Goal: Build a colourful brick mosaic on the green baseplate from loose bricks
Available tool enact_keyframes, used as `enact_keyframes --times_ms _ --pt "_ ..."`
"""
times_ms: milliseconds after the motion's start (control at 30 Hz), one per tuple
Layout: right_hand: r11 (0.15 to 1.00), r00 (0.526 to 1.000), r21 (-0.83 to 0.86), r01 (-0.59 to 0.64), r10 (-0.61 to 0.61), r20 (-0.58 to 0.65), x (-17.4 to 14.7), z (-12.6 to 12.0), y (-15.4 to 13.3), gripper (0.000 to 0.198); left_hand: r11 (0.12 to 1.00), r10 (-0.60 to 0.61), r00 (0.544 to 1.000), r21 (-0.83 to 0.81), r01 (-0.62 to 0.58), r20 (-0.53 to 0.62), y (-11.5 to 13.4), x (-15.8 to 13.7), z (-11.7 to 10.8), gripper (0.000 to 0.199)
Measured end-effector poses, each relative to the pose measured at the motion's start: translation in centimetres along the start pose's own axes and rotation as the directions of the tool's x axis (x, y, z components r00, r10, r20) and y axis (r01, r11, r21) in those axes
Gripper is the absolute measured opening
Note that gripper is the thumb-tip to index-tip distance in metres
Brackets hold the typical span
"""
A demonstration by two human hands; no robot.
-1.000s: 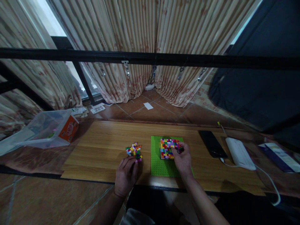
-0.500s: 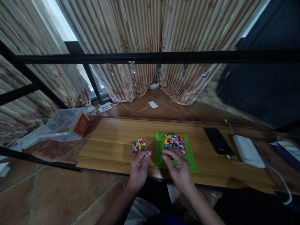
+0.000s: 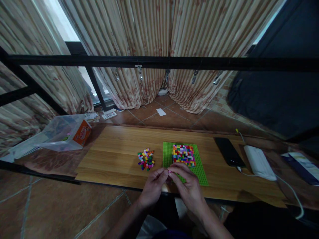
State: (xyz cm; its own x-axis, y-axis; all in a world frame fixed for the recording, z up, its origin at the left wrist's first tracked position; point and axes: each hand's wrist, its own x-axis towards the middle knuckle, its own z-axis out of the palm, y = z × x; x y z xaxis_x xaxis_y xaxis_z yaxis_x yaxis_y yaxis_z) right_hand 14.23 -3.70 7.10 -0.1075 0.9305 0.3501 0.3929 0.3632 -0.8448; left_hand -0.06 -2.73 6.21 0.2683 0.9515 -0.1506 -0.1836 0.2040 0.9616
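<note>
My left hand [image 3: 154, 185] and my right hand [image 3: 187, 183] meet at the fingertips over the front left corner of a green studded baseplate [image 3: 201, 176]. Between them is a small pink toy brick [image 3: 169, 171], pinched by the fingers of both hands and partly hidden. On the baseplate stands a block of many-coloured toy bricks [image 3: 183, 154], its near edge partly covered by my right hand. To the left, a loose pile of small coloured bricks [image 3: 146, 159] lies on the wooden table.
The wooden table [image 3: 109, 149] also bears a black phone [image 3: 228, 152] with a cable and a white power bank [image 3: 259, 162] at the right. Off its left end sits a clear plastic box [image 3: 62, 136] with an orange label. A black metal bar [image 3: 154, 62] crosses before the curtains.
My hands have come together; my left hand moved right with the pink brick, and the right fingers closed on it too. The view shifted slightly.
</note>
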Motion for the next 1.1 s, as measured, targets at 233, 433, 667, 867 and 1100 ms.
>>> enact_keyframes --times_ms 233,433,667,867,1100 --pt "0.972 0.966 -0.195 -0.134 0.084 -0.245 1.7 -3.4 4.8 0.021 0.986 0.028 0.989 0.168 -0.003 -0.148 -0.5 0.3 -0.9 0.039" --pt "0.941 0.97 -0.312 -0.134 0.059 -0.236 4.3 -4.8 7.9 0.019 0.961 0.089 0.965 0.276 -0.018 -0.247 -0.9 0.4 -3.8 0.032" --pt "0.936 0.973 -0.318 -0.153 0.087 -0.212 5.3 -4.5 8.4 0.014 0.95 0.136 0.946 0.31 -0.04 -0.294 -1.6 0.5 -5.8 0.023" --pt "0.953 0.938 -0.199 -0.23 0.162 -0.305 5.8 -3.8 8.6 0.013 0.95 0.15 0.944 0.308 -0.054 -0.295 -1.0 0.5 -6.0 0.022" --pt "0.952 0.915 -0.149 -0.267 0.202 -0.35 5.6 -3.3 9.2 0.016 0.95 0.148 0.935 0.308 -0.045 -0.321 -0.1 0.6 -6.5 0.019"
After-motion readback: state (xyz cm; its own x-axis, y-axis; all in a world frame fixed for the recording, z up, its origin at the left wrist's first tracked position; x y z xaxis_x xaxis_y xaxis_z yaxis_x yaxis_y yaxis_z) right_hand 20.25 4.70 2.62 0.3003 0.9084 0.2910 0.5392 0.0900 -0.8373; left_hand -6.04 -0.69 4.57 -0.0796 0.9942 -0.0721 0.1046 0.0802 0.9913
